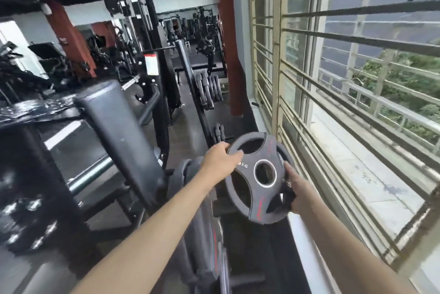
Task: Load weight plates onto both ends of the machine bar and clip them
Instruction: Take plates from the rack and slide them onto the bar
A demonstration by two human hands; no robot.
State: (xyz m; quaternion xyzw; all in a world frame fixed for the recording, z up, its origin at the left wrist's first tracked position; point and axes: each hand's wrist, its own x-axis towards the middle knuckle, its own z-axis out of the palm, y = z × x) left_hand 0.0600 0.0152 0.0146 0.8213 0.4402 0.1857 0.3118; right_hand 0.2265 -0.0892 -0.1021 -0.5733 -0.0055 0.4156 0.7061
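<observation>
A black rubber weight plate [259, 201] with three grip slots, a metal-ringed centre hole and red lettering is held in the air between both hands. My left hand [220, 161] grips its upper left rim. My right hand [298, 192] grips its lower right rim through a slot. Below and to the left, other black plates [190, 172] sit on the machine, partly hidden behind my left forearm. The bar end itself is not clearly visible.
A padded black machine seat back [114, 127] stands to the left. A rack of spare plates [209, 92] lies further down the aisle. A barred window wall [333, 93] runs close along the right. More gym machines fill the background.
</observation>
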